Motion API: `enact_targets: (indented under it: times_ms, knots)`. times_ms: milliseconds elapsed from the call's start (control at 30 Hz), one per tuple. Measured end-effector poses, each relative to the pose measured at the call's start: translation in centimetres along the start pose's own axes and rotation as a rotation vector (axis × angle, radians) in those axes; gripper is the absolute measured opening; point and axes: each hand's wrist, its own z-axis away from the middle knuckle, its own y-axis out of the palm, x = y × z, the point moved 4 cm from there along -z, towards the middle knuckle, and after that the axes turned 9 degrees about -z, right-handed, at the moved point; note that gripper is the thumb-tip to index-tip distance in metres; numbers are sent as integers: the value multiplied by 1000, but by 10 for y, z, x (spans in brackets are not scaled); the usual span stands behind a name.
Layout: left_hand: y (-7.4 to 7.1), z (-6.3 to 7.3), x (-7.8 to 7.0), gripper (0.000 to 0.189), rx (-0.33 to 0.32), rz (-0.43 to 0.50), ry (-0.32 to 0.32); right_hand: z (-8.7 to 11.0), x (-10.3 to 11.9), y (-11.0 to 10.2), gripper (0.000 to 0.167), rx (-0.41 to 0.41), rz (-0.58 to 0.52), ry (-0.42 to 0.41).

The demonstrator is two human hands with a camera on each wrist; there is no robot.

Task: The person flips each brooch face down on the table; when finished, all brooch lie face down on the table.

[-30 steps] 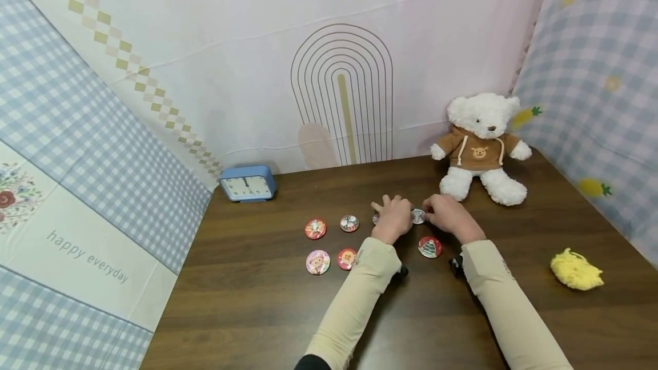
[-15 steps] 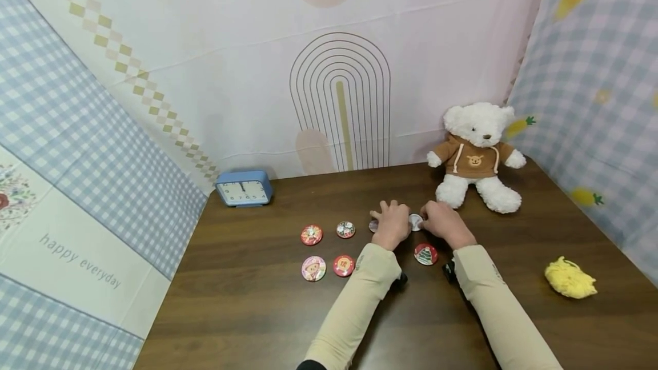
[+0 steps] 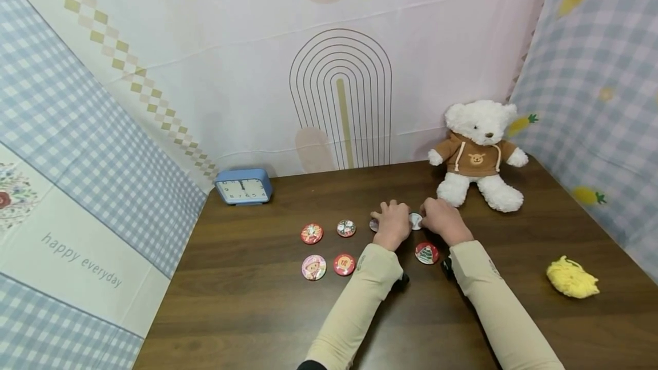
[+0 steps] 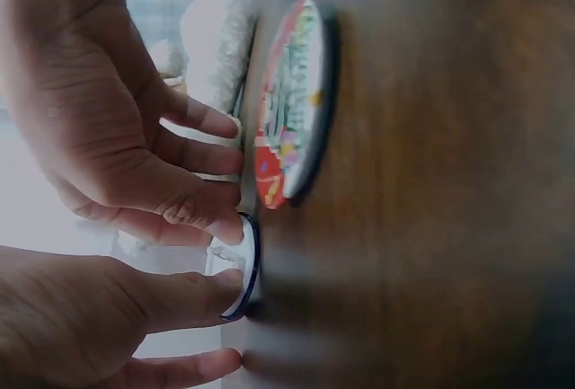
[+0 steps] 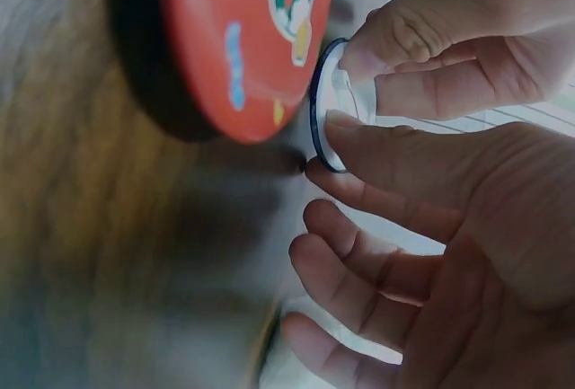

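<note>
In the head view, a small round white badge [image 3: 416, 221] sits between my two hands at the table's surface. My left hand [image 3: 393, 225] pinches its left edge, the thumb lying on the white face in the left wrist view. From the right, my right hand [image 3: 444, 220] grips the same badge [image 5: 342, 97] with thumb and forefinger. The badge's dark rim shows close to the tabletop in both wrist views. Another badge [image 3: 373, 225] peeks out from beneath my left hand's spread fingers, mostly hidden. Nearer me lies a red badge [image 3: 426, 253] with a green tree.
Left of my hands lie a red-orange badge [image 3: 311, 233], a dark patterned badge [image 3: 346, 228], a pink badge [image 3: 313, 267] and a red badge with a gold centre [image 3: 344, 264]. A blue clock [image 3: 244, 187], white teddy bear [image 3: 478, 156] and yellow yarn bundle [image 3: 572, 277] stand around.
The head view has shifted slightly. Both hands stay at the white badge, whose face looked greyer a second ago and whiter now. The other badges have not moved on the table.
</note>
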Motion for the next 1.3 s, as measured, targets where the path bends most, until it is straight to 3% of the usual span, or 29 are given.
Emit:
enact_targets:
  times_ms: [467, 800, 900, 1033, 1133, 1300]
  knots:
    - [3, 3, 6, 10, -24, -32, 3, 4, 7, 4, 20, -53, -5, 32]
    - [1, 7, 14, 14, -36, -64, 82, 8, 15, 6, 34, -118, 28, -19]
    - [-1, 9, 18, 21, -21, -47, 101, 8, 21, 7, 28, -130, 32, -29]
    - [-3, 13, 24, 32, 12, -35, 113, 7, 30, 10, 6, -115, 66, -64]
    - [-5, 15, 30, 37, 42, -45, 123, 5, 37, 13, 26, -88, 87, -95]
    - [-6, 18, 43, 42, 79, -26, 137, 2, 46, 20, 32, -36, 101, -116]
